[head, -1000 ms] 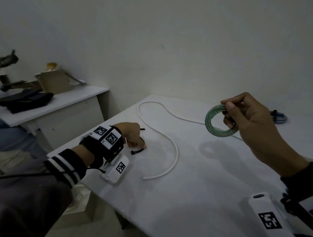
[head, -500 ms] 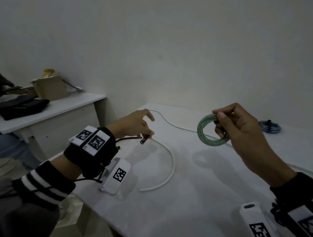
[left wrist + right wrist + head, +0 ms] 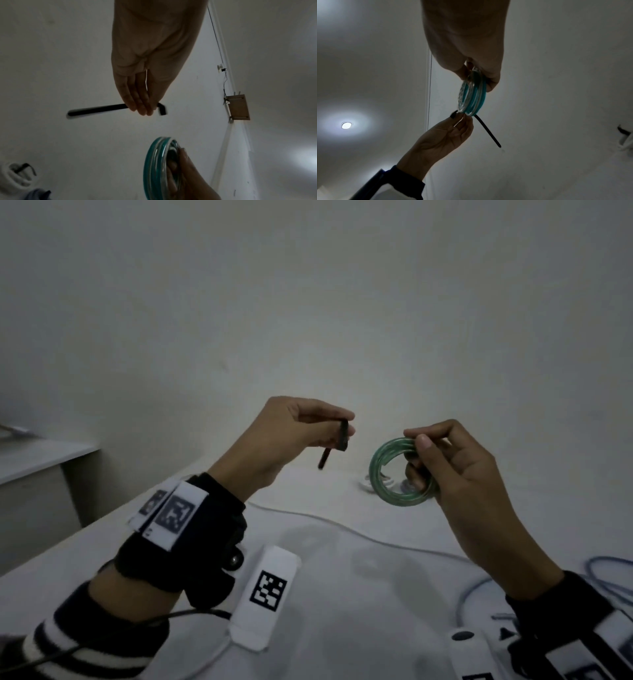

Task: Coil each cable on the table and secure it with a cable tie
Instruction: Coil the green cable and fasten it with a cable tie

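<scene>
Above the white table (image 3: 342, 628), both hands are raised. Right hand (image 3: 459, 474) pinches the green coiled cable (image 3: 387, 491) at its upper right edge — thumb in front, fingers curled through the ring, coil hanging to the hand's left. Left hand (image 3: 284, 436) pinches a black cable tie (image 3: 337, 441) between thumb and fingertips; the tie's tail points down, just left of the coil, apart from it. On the table lie a white cable (image 3: 342, 525) below the coil and a blue cable (image 3: 609, 577) by the right wrist.
</scene>
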